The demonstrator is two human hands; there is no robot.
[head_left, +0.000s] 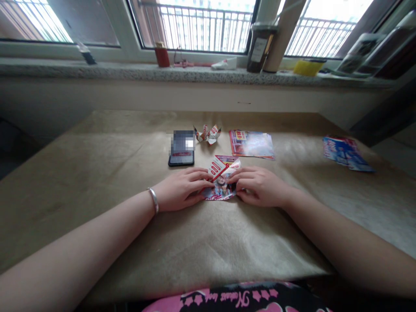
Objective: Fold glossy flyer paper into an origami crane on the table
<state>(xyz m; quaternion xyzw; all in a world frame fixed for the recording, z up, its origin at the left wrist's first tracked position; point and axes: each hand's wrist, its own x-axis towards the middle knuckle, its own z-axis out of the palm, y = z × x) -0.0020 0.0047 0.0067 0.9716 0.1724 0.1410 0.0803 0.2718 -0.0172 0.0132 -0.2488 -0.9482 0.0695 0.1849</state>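
A sheet of glossy printed paper (222,185), partly folded with diagonal flaps standing up at its top, lies on the table between my hands. My left hand (183,187), with a silver bracelet at its wrist, has its fingertips and thumb closed on the paper's left edge. On the opposite edge my right hand (258,185) pinches the paper, its fingers bent over the folded flap. Just beyond the paper stands a folded paper figure (208,135) with pointed tips. A phone (182,151) lies beside that figure, its screen partly blurred out.
A stack of printed leaflets (251,144) lies behind my right hand, with blue leaflets (347,152) farther right. The brown-covered table (130,143) reaches the wall. On the windowsill (201,74) stand a red container (161,55), a dark canister (259,50) and a yellow item (307,67).
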